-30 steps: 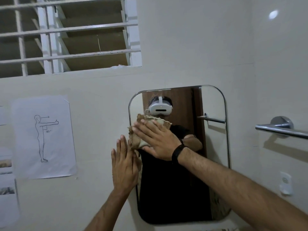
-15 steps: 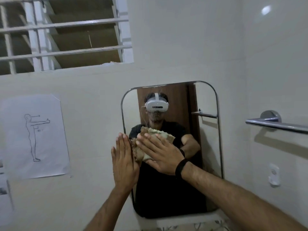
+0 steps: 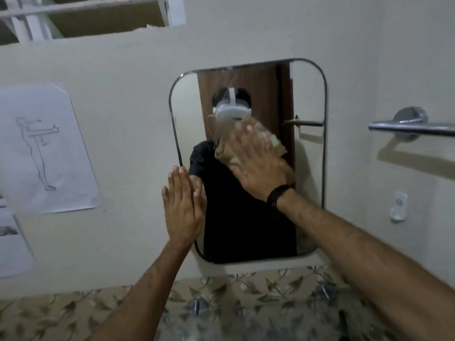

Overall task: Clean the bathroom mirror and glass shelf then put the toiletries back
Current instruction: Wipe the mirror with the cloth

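Right hand [image 3: 258, 166]: my fingers lie straight, pressing the cloth [image 3: 248, 147] flat on the mirror [image 3: 309, 156].
Left hand [image 3: 183, 207]: flat and holding nothing, braced on the mirror's left edge.
Cloth position: upper centre of the glass.
Mirror long axis: vertical.
Unwiped glass, as I judge: below and right of my right hand, the nearer one.

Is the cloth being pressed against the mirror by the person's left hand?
No: the right hand presses the cloth flat on the mirror; the left hand rests bare at its edge.
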